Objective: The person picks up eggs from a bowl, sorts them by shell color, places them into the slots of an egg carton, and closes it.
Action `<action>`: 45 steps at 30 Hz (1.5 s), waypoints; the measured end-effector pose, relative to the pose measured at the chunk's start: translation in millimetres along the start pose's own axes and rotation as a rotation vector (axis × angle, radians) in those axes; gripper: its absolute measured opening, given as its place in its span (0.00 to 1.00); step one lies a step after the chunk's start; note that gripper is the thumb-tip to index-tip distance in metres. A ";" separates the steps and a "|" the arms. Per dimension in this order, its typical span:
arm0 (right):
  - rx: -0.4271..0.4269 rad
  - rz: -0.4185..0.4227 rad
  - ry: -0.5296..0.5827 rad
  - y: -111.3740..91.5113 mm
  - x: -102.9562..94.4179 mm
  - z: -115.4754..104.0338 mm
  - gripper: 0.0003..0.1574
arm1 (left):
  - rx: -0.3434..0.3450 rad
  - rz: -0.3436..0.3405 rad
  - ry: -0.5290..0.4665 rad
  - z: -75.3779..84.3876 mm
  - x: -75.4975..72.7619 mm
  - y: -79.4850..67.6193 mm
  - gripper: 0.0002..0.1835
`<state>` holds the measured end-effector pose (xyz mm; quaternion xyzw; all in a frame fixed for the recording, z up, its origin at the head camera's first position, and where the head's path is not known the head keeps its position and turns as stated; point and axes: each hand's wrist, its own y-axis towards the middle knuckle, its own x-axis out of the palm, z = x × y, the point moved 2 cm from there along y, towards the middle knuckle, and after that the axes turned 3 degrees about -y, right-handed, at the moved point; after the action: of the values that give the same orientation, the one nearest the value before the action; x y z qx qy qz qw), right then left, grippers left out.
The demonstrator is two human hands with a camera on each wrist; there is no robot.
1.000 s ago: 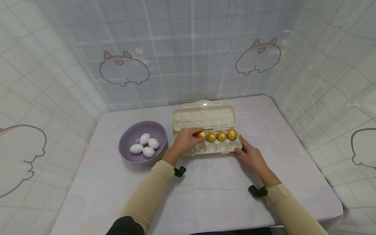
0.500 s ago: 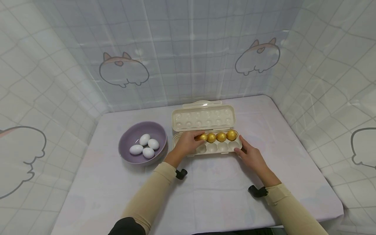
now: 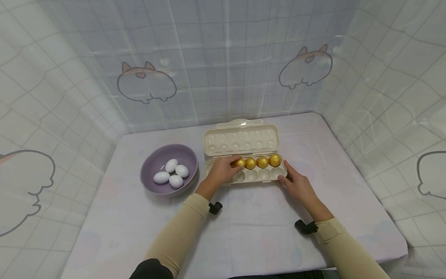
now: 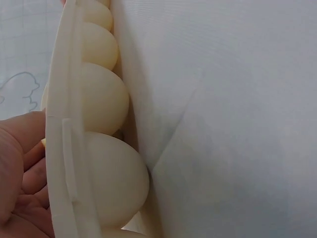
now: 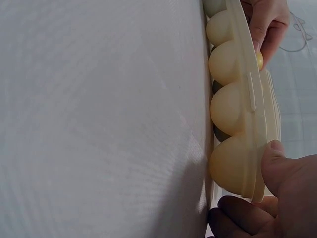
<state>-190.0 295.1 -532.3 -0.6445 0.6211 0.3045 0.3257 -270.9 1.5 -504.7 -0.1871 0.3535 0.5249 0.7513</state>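
In the head view, a cream plastic egg carton (image 3: 251, 176) lies on the table with its lid (image 3: 241, 138) folded back. My left hand (image 3: 220, 169) pinches a golden egg (image 3: 239, 163) at the back row, thumb and fingers on its sides. To its right, three more golden eggs (image 3: 262, 162) fill the rest of that row up to the right end. The front row cups in sight hold nothing; the left ones are hidden under my left hand. My right hand (image 5: 292, 193) grips the carton's right end, thumb on the rim and fingers underneath.
Left of the carton stands a purple bowl (image 3: 148, 182) with several white eggs (image 3: 175, 181) in it. A pale cloth covers the table (image 3: 244, 232). Curtains with a tile pattern (image 3: 209, 69) hang behind the table and at both sides.
My left hand has come slightly down and to the right, and the pinched golden egg sits lower, level with its neighbours. My right hand stays at the carton's end.
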 end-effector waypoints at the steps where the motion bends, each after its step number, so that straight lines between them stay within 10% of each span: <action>1: 0.000 -0.001 0.000 -0.1 0.0 -0.3 0.49 | -0.004 0.005 -0.001 -0.5 0.1 -0.2 0.23; 17: 0.007 -0.008 0.010 -0.8 0.4 -1.4 0.49 | -0.116 0.035 -0.031 -8.6 -9.7 -7.9 0.22; 45: 0.027 -0.022 0.000 -0.9 -0.6 -3.0 0.49 | -0.074 0.291 0.045 -51.5 -107.6 -40.0 0.21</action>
<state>-189.2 293.0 -530.0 -0.6467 0.6183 0.2923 0.3377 -272.6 -117.9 -465.1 -0.1732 0.3740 0.6365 0.6519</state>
